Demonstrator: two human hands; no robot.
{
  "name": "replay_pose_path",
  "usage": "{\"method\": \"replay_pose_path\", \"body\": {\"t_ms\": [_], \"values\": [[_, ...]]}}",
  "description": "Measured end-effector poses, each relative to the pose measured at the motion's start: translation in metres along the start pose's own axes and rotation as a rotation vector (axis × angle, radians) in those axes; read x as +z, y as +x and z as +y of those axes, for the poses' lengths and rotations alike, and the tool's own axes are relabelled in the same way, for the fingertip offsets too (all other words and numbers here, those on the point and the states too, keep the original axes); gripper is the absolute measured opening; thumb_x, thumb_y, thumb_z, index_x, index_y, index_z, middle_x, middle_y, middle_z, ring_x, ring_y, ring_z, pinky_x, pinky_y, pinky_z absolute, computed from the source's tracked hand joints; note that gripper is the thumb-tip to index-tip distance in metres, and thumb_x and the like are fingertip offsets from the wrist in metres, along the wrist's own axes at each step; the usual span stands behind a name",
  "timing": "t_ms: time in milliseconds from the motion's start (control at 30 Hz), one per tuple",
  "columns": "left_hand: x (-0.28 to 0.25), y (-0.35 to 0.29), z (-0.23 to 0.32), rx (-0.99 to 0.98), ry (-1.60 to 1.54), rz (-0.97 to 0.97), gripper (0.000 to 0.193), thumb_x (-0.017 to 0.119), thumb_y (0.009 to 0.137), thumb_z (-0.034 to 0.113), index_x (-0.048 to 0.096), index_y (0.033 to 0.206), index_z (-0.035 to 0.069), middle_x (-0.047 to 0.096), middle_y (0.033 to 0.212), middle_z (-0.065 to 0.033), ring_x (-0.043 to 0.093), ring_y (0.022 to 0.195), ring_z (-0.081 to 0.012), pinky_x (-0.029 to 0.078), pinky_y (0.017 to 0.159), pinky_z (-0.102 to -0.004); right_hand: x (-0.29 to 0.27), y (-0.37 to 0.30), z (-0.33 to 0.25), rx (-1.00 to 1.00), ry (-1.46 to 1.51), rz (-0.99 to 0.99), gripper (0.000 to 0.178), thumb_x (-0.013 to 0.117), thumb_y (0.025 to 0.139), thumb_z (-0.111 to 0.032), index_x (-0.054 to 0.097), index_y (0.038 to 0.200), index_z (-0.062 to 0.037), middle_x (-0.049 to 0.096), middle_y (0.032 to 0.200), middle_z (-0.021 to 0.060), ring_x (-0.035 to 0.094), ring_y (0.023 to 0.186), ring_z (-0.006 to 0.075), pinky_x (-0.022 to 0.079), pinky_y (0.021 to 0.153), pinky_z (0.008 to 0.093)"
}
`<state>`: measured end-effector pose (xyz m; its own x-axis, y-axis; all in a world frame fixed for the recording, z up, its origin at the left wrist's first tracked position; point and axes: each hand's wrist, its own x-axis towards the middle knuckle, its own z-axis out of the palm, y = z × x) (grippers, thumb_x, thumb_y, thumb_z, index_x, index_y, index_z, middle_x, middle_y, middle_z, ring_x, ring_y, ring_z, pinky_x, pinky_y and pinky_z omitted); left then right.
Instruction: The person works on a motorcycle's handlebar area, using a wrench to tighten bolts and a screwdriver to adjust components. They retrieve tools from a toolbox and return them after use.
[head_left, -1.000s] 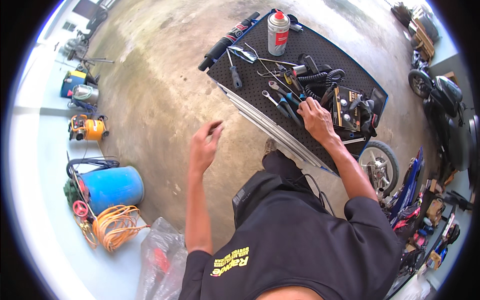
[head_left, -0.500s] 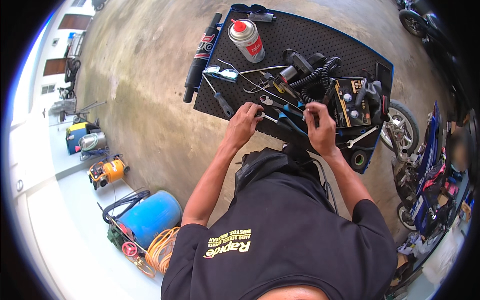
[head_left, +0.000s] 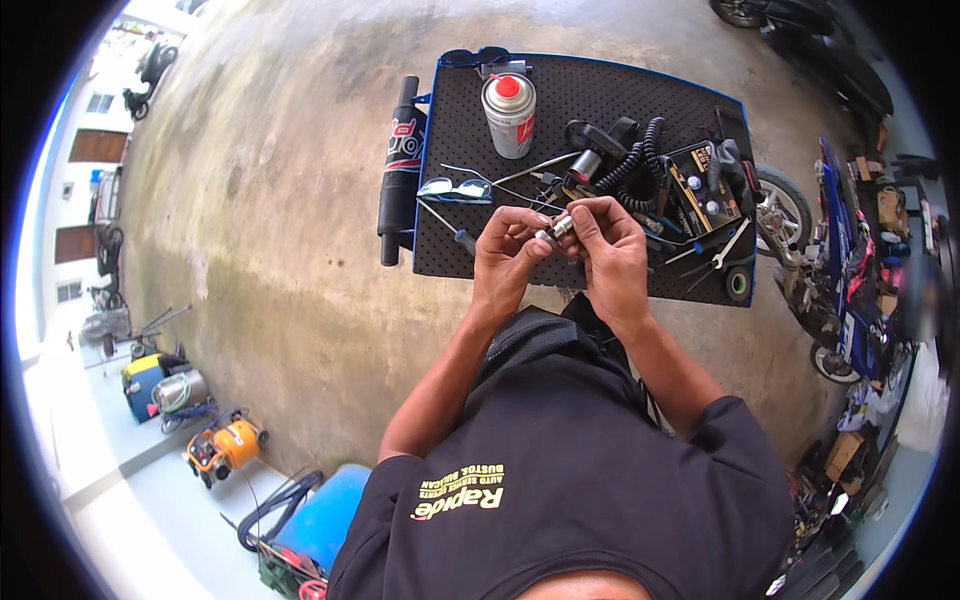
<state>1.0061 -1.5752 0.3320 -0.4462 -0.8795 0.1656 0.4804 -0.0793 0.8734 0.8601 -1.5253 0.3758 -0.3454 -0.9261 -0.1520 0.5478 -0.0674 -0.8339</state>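
My hands meet above the near edge of a dark perforated work table. My left hand pinches a small silver round metal piece between thumb and fingers. In the closed fingers of my right hand is a small silver cylindrical part, held right beside the other piece; whether they touch I cannot tell. Just left of my left hand lies a screwdriver. Beyond my right hand sits a black device with a coiled cord. Tools behind my hands are partly hidden.
On the table are a red-capped spray can, mirrored glasses, a boxed battery, a wrench and a tape roll. A motorcycle wheel stands at the right. An orange compressor and blue drum are lower left.
My hands were apart over the table's near edge; now they have come together in front, bringing the two silver parts side by side. The whole view has shifted and tilted a little.
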Motion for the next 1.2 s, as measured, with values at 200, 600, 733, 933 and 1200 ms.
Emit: {"method": "replay_pose_path", "body": {"t_ms": [200, 600, 733, 933, 1200], "values": [[0.007, -0.019, 0.018, -0.188, -0.419, 0.058, 0.023, 0.066, 0.103, 0.029, 0.062, 0.117, 0.011, 0.066, 0.116, -0.0046, 0.066, 0.098, -0.0132, 0.054, 0.074, -0.0258, 0.044, -0.035, 0.011, -0.155, 0.127, 0.153, 0.012, 0.067, 0.103, -0.012, 0.065, 0.106, -0.0001, 0.071, 0.091, 0.0055, 0.064, 0.074, 0.0079, 0.054, 0.065, 0.0225], [0.007, -0.022, 0.063, -0.393, -0.464, -0.093, 0.061, 0.059, 0.107, 0.025, 0.038, 0.156, -0.006, 0.066, 0.123, -0.0099, 0.062, 0.093, -0.0124, 0.045, 0.061, -0.0216, 0.068, -0.060, 0.023, -0.365, 0.097, 0.355, 0.011, 0.066, 0.104, -0.011, 0.063, 0.105, -0.0002, 0.071, 0.093, 0.0068, 0.066, 0.078, 0.0103, 0.056, 0.066, 0.0254], [0.010, -0.014, 0.069, -0.413, -0.434, -0.072, 0.056, 0.056, 0.108, 0.020, 0.040, 0.155, -0.005, 0.066, 0.127, -0.0133, 0.062, 0.092, -0.0115, 0.045, 0.060, -0.0200, 0.068, -0.053, 0.015, -0.379, 0.086, 0.328, 0.010, 0.065, 0.104, -0.010, 0.063, 0.105, -0.0008, 0.072, 0.095, 0.0065, 0.066, 0.079, 0.0093, 0.053, 0.074, 0.0237], [0.017, 0.003, 0.057, -0.463, -0.544, -0.082, 0.046, 0.054, 0.108, 0.017, 0.049, 0.147, -0.006, 0.068, 0.125, -0.0161, 0.064, 0.091, -0.0097, 0.046, 0.058, -0.0197, 0.042, -0.035, 0.011, -0.436, 0.080, 0.191, 0.009, 0.066, 0.104, -0.011, 0.062, 0.105, -0.0029, 0.071, 0.109, 0.0088, 0.067, 0.090, 0.0088, 0.053, 0.078, 0.0225], [0.071, 0.023, 0.052, -0.146, 0.247, -0.036, 0.027, 0.058, 0.104, 0.002, 0.071, 0.128, 0.002, 0.061, 0.116, -0.0026, 0.061, 0.100, -0.0111, 0.051, 0.087, -0.0256, 0.024, -0.019, -0.010, -0.197, -0.047, 0.192, 0.023, 0.054, 0.111, -0.019, 0.061, 0.124, -0.0012, 0.069, 0.111, 0.0054, 0.064, 0.102, 0.0104, 0.052, 0.093, 0.0251]]}}
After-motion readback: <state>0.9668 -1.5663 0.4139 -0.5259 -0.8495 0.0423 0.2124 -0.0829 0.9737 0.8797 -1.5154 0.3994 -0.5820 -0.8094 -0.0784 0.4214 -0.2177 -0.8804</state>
